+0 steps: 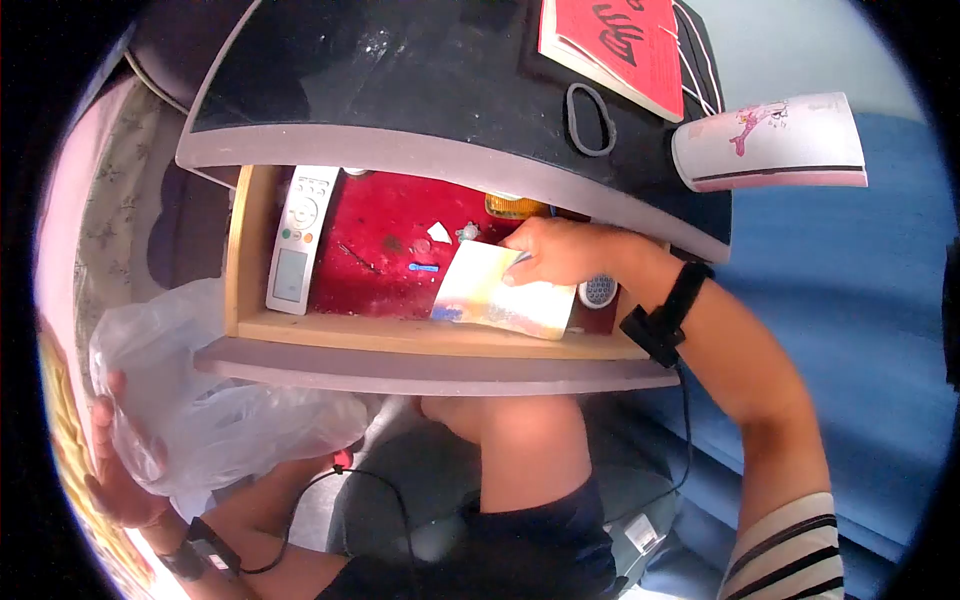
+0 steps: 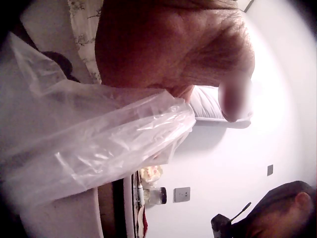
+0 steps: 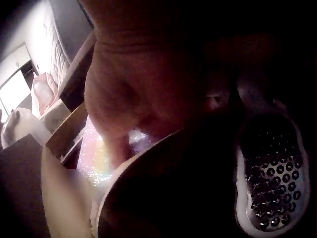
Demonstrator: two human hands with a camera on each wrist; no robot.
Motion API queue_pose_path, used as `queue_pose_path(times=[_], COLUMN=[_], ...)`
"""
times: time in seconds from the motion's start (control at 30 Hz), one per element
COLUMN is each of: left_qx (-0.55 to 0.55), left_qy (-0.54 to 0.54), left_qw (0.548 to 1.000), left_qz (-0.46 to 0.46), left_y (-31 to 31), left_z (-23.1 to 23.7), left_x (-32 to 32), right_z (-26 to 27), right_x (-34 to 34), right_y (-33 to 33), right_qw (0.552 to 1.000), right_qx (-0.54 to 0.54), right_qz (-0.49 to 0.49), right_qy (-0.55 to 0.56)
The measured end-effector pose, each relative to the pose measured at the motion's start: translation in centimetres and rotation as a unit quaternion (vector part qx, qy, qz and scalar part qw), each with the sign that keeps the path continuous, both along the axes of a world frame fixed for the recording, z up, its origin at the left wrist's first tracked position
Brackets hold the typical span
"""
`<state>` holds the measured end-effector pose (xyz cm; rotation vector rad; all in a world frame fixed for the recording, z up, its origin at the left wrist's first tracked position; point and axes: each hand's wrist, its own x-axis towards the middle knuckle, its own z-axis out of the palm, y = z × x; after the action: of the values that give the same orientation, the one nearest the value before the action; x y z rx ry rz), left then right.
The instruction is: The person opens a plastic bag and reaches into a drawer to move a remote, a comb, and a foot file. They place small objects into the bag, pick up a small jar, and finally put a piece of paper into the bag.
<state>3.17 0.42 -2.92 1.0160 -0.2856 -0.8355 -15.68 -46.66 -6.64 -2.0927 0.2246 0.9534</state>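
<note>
In the head view, my right hand (image 1: 560,252) reaches into the open drawer (image 1: 430,340) and pinches a pale, rainbow-tinted booklet-like item (image 1: 500,295) between thumb and fingers. The right wrist view shows that hand (image 3: 133,94) over the same shiny item (image 3: 93,156). My left hand (image 1: 125,460) is at the lower left, inside or behind a clear plastic bag (image 1: 230,420), which hangs beside the drawer. In the left wrist view the bag (image 2: 109,139) drapes from the left hand (image 2: 173,44); its fingertips are partly hidden.
A white remote (image 1: 300,240) lies at the drawer's left. A round-ended, button-patterned item (image 1: 597,291) is at its right, with small bits on the red bottom. On the dark top are a red book (image 1: 625,50), a grey band (image 1: 590,120) and a patterned cup (image 1: 770,142).
</note>
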Motion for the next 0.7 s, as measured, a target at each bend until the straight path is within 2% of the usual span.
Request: queue_pose_path(times=[0.1, 0.27, 0.33, 0.43, 0.47, 0.7], left_qx=[0.0, -0.005, -0.015, -0.035, -0.033, -0.019], left_qy=[-0.006, -0.016, -0.014, -0.004, -0.019, -0.061], left_qw=[1.0, 1.0, 1.0, 0.998, 0.999, 0.997], left_qz=[0.012, -0.011, -0.006, -0.043, -0.026, -0.034], left_y=[-0.2, -0.8, -1.2, -2.3, -2.2, -3.0], left_z=[-0.1, -0.1, 0.2, 0.8, 0.7, 0.8], left_x=[-0.2, -0.2, -0.5, -0.6, -0.7, -1.0], right_z=[1.1, -0.4, -2.5, -2.7, -2.6, -1.8], right_x=[0.3, -0.2, -0.6, -0.5, -0.4, 0.2], right_y=[0.1, -0.1, -0.6, -0.5, -0.3, 1.5], right_qw=[0.999, 0.992, 0.983, 0.963, 0.956, 0.953], right_qx=[0.012, 0.053, 0.121, 0.198, 0.218, 0.229], right_qz=[-0.037, -0.102, -0.127, -0.17, -0.184, -0.191], right_qy=[0.011, 0.052, 0.053, 0.062, 0.066, 0.057])
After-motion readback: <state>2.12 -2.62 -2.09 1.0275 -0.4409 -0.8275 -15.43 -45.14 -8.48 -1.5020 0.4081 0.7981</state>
